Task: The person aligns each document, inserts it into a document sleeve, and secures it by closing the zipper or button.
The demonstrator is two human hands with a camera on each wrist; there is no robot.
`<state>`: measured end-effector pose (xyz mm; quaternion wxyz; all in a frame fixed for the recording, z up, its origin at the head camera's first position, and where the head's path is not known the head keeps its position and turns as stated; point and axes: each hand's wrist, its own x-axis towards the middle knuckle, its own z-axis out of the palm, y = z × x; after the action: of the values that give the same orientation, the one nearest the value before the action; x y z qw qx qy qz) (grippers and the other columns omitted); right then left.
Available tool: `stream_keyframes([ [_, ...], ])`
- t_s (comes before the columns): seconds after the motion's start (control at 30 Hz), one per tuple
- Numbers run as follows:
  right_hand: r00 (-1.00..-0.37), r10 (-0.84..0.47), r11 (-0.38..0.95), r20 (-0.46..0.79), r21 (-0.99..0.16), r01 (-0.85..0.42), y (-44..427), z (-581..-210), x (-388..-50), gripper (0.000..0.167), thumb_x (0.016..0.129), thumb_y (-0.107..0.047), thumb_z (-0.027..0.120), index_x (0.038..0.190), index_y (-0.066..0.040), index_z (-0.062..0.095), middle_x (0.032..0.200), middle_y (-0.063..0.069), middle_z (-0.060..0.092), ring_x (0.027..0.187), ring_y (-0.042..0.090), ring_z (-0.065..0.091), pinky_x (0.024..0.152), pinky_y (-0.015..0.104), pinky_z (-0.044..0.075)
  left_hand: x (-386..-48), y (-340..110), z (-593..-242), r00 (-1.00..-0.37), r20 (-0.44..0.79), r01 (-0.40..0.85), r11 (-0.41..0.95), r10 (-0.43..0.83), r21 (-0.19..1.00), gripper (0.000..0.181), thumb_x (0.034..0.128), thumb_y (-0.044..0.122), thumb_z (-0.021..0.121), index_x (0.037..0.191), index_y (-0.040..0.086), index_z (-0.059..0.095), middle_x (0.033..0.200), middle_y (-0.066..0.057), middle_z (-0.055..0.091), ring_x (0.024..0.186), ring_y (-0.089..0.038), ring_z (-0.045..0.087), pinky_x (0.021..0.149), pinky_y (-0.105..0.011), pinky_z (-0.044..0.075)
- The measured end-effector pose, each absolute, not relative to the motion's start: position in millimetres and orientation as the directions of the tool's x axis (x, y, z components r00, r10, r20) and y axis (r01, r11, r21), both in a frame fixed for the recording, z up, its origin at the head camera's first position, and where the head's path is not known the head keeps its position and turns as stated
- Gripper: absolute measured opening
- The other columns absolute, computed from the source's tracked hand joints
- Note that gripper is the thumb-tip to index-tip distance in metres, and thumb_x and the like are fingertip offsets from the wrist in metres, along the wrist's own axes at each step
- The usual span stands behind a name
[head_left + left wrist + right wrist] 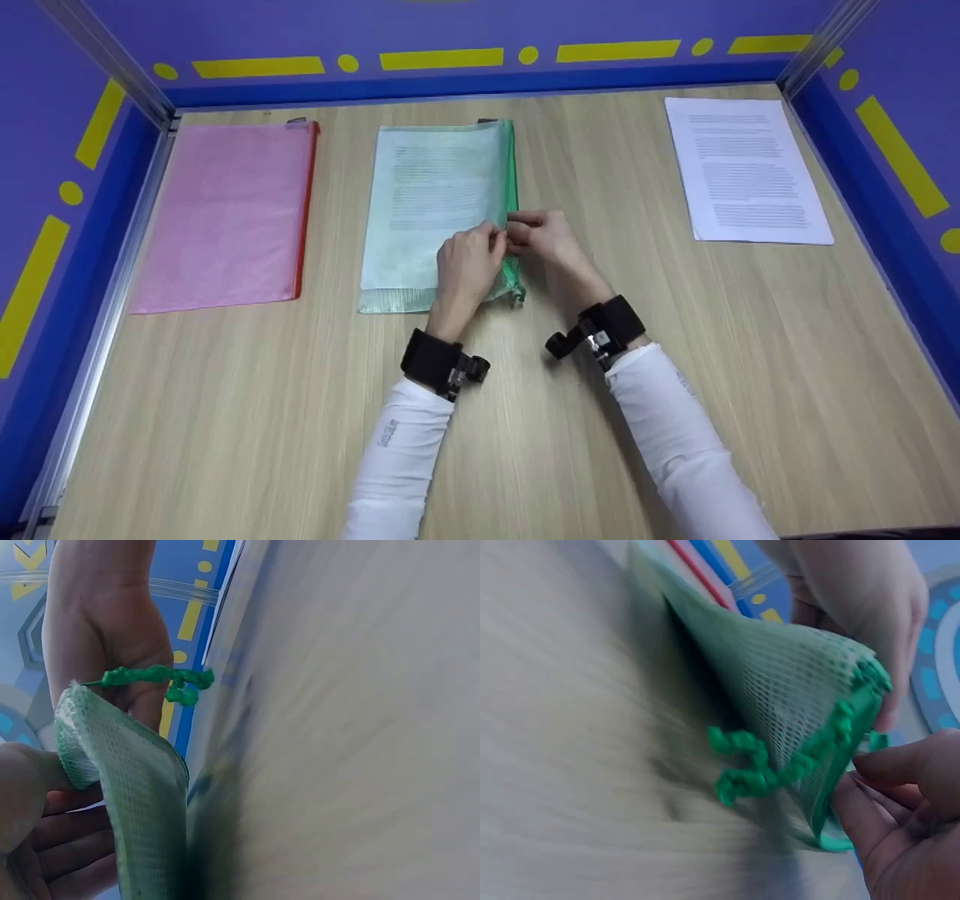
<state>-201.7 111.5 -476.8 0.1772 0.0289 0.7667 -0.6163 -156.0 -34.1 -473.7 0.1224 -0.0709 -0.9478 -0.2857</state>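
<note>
A green translucent mesh zipper pouch (pixel 397 262) lies on the table, with a printed sheet (pixel 442 180) showing through it. Its right side carries the green zipper edge (pixel 512 169), which is lifted off the table near the front corner. My left hand (pixel 466 262) pinches the pouch's top layer beside that edge. From the other side, my right hand (pixel 551 238) pinches the zipper edge with thumb and forefinger, next to a small green tab (pixel 877 741). A twisted green cord (pixel 757 765) dangles from the corner. In the head view, the fingers hide part of the zipper.
To the left lies a pink zipper pouch (pixel 225 217) with a red edge. A stack of printed paper (pixel 750 172) sits at the back right. Blue walls with yellow marks (pixel 442 58) border the wooden table (pixel 262 420) at the back and sides.
</note>
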Motion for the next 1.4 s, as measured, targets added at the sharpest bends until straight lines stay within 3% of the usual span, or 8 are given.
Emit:
stream_keyframes([
  [0.07,-0.934,-0.154,0.146,-0.323,-0.942,0.302,120.1,-474.8,-198.9,0.040,0.099,-0.013,0.057,0.136,0.004,0.056,0.124,0.023,0.067,0.095,0.013,0.072,0.084,0.022,0.059,-156.6,-34.5,-473.0,-0.961,0.269,0.200,0.830,0.063,0.520,0.022,0.0983,0.024,0.060,0.093,0.009,0.075,0.085,-0.007,0.078,0.071,-0.028,0.073,0.064,-0.040,0.057],
  [0.17,-0.945,-0.113,0.043,-0.308,-0.951,0.305,134.6,-472.7,-194.2,0.040,0.099,-0.012,0.058,0.136,0.005,0.056,0.109,0.018,0.073,0.085,0.012,0.074,0.082,0.024,0.060,-157.6,-35.7,-471.6,-0.966,0.255,0.182,0.833,0.051,0.522,0.021,0.0977,0.024,0.061,0.093,0.010,0.075,0.089,-0.006,0.079,0.075,-0.027,0.074,0.067,-0.040,0.058],
  [0.33,-0.960,-0.042,0.024,-0.276,-0.961,0.276,155.2,-472.0,-188.8,0.040,0.099,-0.016,0.060,0.135,0.002,0.058,0.093,0.001,0.073,0.079,0.009,0.073,0.079,0.025,0.060,-158.1,-37.0,-468.5,-0.973,0.225,0.169,0.830,0.054,0.532,0.022,0.0976,0.025,0.061,0.096,0.010,0.076,0.093,-0.006,0.079,0.078,-0.027,0.075,0.069,-0.040,0.059],
  [0.67,-0.969,-0.024,0.158,-0.244,-0.959,0.237,167.9,-473.3,-184.3,0.042,0.099,-0.022,0.061,0.136,-0.003,0.059,0.114,0.014,0.071,0.095,0.016,0.073,0.087,0.027,0.058,-166.9,-35.2,-463.6,-0.972,0.199,0.203,0.863,0.122,0.463,0.023,0.0980,0.023,0.059,0.093,0.009,0.076,0.084,-0.006,0.078,0.066,-0.023,0.071,0.062,-0.038,0.057],
  [0.9,-0.951,-0.018,0.009,-0.307,-0.952,0.307,173.4,-474.8,-178.8,0.043,0.097,-0.024,0.063,0.136,-0.004,0.058,0.104,0.006,0.070,0.092,0.018,0.070,0.086,0.032,0.059,-173.7,-36.3,-467.7,-0.975,0.158,0.211,0.888,0.158,0.410,0.023,0.0979,0.021,0.058,0.090,0.007,0.076,0.081,-0.008,0.076,0.067,-0.025,0.071,0.060,-0.039,0.058],
  [1.1,-0.954,-0.041,0.011,-0.298,-0.955,0.298,176.2,-475.4,-179.8,0.046,0.098,-0.025,0.063,0.137,-0.002,0.057,0.105,0.008,0.072,0.091,0.016,0.071,0.088,0.035,0.059,-172.0,-33.1,-472.3,-0.976,0.106,0.218,0.896,0.192,0.387,0.026,0.0990,0.022,0.057,0.085,0.007,0.073,0.076,-0.007,0.074,0.064,-0.023,0.068,0.058,-0.039,0.057],
  [1.27,-0.960,-0.048,0.061,-0.275,-0.960,0.272,178.3,-476.1,-180.5,0.045,0.099,-0.028,0.061,0.137,-0.003,0.057,0.113,0.015,0.071,0.093,0.016,0.072,0.090,0.037,0.059,-166.0,-33.2,-472.0,-0.973,0.109,0.231,0.899,0.205,0.372,0.025,0.0988,0.025,0.060,0.093,0.007,0.075,0.084,-0.009,0.076,0.069,-0.026,0.071,0.060,-0.039,0.058],
  [1.4,-0.963,-0.046,0.063,-0.265,-0.963,0.262,180.0,-474.4,-179.3,0.044,0.099,-0.028,0.061,0.136,-0.003,0.058,0.109,0.011,0.072,0.092,0.016,0.073,0.091,0.038,0.059,-158.7,-35.4,-471.1,-0.963,0.093,0.269,0.888,0.253,0.374,0.024,0.0982,0.025,0.060,0.103,0.007,0.075,0.092,-0.010,0.077,0.074,-0.028,0.072,0.062,-0.040,0.058],
])
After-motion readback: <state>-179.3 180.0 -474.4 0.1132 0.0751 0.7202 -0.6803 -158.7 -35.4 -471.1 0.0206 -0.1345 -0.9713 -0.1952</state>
